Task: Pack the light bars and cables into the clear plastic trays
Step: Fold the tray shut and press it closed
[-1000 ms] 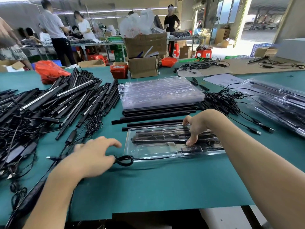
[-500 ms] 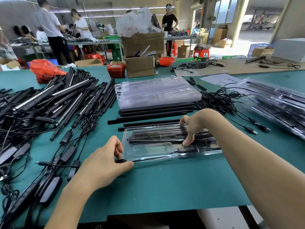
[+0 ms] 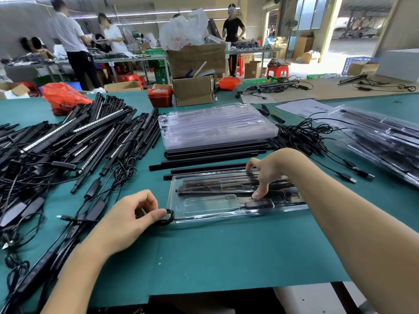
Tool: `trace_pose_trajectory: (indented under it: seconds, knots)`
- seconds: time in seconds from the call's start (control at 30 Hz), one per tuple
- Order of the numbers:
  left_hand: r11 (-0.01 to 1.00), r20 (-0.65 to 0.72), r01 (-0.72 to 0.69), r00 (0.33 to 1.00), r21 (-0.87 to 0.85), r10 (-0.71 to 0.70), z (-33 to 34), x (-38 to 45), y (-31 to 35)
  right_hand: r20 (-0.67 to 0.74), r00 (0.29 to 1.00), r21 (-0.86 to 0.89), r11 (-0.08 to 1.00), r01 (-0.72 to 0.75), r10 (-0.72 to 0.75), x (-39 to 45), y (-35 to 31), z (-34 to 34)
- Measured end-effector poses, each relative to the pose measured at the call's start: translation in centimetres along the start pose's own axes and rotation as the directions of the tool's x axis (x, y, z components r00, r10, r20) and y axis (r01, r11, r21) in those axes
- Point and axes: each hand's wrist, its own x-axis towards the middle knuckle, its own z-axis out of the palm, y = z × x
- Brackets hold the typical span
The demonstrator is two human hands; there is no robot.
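A clear plastic tray [image 3: 204, 207] lies on the green table in front of me, with black light bars [image 3: 215, 185] in its far slots and a black controller [image 3: 260, 203] in its near channel. My right hand [image 3: 267, 171] reaches over the tray; its thumb presses down beside the controller and its fingers rest on the bars. At the tray's left edge my left hand [image 3: 133, 218] pinches a small coil of black cable [image 3: 169, 217], which runs on along the tray's near rim.
A stack of clear trays [image 3: 215, 125] sits on black bars behind. A big pile of light bars and cables [image 3: 68, 143] covers the left. Loose cables [image 3: 306, 137] and packed trays [image 3: 385, 141] lie right. Cardboard boxes [image 3: 192, 87] stand at the back; people stand at tables beyond.
My left hand moved right with the cable coil, from open table to the tray's left edge. My right hand stayed pressing on the tray.
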Motion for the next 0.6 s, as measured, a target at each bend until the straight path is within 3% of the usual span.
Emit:
trace_pose_trajectory:
  seconds: [0.17,0.27,0.37,0.47,0.6]
  knots:
    - [0.967,-0.206,0.148,0.973,0.205,-0.105,0.8,0.8,-0.7,0.005,1.000,-0.007,1.000,-0.003,0.003,0.0,-0.1,0.1]
    - [0.977,-0.299,0.165,0.947,0.138,-0.117,0.8,1.0,-0.3,0.008,1.000,0.004,1.000,-0.003,0.003,0.2,0.0,0.1]
    - [0.990,-0.084,0.112,0.989,-0.090,-0.120,-0.2,0.5,0.3,0.010,1.000,0.021,1.000,-0.010,0.010,0.3,0.0,0.0]
    - [0.998,0.188,0.058,0.981,-0.009,-0.055,-1.3,-0.5,0.5,0.009,1.000,0.016,1.000,-0.013,0.013,0.4,0.0,0.0]
    - [0.999,0.192,0.048,0.980,0.016,-0.050,-1.7,-0.2,0.6,0.008,1.000,0.005,1.000,-0.009,0.009,0.5,0.1,0.1]
